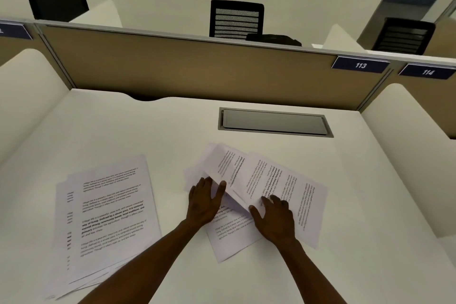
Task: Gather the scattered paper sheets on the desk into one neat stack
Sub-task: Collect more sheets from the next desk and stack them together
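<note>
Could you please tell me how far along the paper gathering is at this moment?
Roughly halfway. One loose stack already lies at the desk's left, its edges still uneven. Both hands, left and right, rest on the scattered sheets in the middle. Left: merging both groups and squaring them.

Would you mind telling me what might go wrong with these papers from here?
1. The left hand and right hand are on the loose sheets, which already buckle between them; pushing them together may crease them.
2. These sheets face several ways, so a quick gather may leave mixed orientations.
3. The left pile is fanned at its lower edge; merging without squaring it could leave an untidy stack.
</note>
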`<state>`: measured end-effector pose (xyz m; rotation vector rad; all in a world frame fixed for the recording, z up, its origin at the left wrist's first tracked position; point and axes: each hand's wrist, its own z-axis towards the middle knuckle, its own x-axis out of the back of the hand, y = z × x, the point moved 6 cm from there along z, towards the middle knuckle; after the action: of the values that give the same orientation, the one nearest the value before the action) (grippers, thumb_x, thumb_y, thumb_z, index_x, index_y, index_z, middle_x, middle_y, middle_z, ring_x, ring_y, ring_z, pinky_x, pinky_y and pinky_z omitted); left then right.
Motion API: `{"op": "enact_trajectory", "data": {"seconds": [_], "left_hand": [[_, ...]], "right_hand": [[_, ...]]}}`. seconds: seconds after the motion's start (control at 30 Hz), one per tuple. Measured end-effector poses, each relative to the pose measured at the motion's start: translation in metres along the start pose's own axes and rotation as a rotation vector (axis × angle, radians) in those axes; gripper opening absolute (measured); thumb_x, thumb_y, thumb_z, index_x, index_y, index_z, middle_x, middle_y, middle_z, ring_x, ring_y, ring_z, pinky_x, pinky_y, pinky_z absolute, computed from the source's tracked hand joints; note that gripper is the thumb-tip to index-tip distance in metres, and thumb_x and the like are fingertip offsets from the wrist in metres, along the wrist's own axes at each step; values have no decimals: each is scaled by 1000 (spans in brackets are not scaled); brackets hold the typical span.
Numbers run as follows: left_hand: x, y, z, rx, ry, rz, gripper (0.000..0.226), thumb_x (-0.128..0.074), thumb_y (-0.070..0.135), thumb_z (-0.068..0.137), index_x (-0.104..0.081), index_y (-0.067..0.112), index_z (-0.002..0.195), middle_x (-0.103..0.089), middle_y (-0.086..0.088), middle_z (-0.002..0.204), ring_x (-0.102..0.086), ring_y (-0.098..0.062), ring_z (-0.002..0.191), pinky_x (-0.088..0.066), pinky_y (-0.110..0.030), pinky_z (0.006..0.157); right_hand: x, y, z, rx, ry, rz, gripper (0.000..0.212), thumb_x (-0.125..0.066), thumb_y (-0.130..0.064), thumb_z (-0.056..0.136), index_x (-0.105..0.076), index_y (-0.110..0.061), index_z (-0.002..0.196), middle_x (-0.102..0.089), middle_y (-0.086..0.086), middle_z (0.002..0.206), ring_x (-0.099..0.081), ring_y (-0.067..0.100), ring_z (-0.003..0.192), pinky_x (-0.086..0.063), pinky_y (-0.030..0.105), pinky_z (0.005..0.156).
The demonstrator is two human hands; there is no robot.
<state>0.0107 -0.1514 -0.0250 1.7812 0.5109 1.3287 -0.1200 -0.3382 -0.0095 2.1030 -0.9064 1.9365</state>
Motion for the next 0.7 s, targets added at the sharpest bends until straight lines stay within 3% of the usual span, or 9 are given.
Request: {"op": "enact_trajectory", "data": {"seconds": [0.1,0.2,0.27,0.33,0.4,0.47,0.57,0.7], "left_hand": [[11,12,-2,11,22,-225,71,-40,71,87,-40,28,143,-55,6,142,-52,-15,131,-42,-41,111],[17,14,-2,25,5,-151,77,-61,62,81,-33,28,145,-57,3,138,-58,-16,121,-50,-31,98],[18,8,0,21,1,-60,96,-70,56,75,-23,22,151,-54,-1,142,-56,-21,124,-51,-37,101],[17,3,0,19,2,-4,105,-70,52,70,-16,18,153,-54,-6,142,-56,-27,126,-50,-45,103],[17,1,-2,11,17,10,105,-72,48,69,-15,18,153,-56,-7,139,-58,-28,123,-51,-46,101],[17,-2,-2,10,31,12,106,-75,44,70,-14,22,154,-57,-4,137,-59,-27,122,-51,-48,101],[15,-5,-1,21,27,8,108,-77,36,70,-12,22,154,-58,-3,136,-59,-27,121,-51,-50,101],[15,-4,1,47,38,-16,98,-72,33,70,-22,17,152,-60,-5,134,-60,-26,119,-51,-47,102]], "right_hand": [[-2,-10,-2,59,31,79,82,-25,-77,84,-51,-20,138,-49,6,145,-40,28,133,-40,43,106],[-8,-22,-2,155,25,112,91,-13,-79,81,-49,-20,141,-50,4,145,-38,25,137,-37,43,110],[-14,-29,-2,212,-22,150,94,-8,-80,80,-47,-21,142,-50,2,145,-37,22,138,-34,40,113],[-15,-32,0,230,-60,256,84,-20,-76,84,-47,-22,142,-52,1,143,-41,19,135,-33,35,114],[-7,-29,6,214,-36,343,60,-47,-56,93,-48,-21,141,-52,2,142,-45,19,133,-31,28,113],[5,-19,18,170,66,349,52,-59,-34,92,-48,-19,141,-52,4,143,-45,22,133,-28,25,109],[19,7,40,17,102,300,64,-64,-28,89,-40,-14,146,-40,12,152,-30,29,143,-26,38,116],[19,34,63,-46,-77,68,92,-65,-49,84,-16,-16,154,-11,13,163,-2,29,151,-13,46,120]]}}
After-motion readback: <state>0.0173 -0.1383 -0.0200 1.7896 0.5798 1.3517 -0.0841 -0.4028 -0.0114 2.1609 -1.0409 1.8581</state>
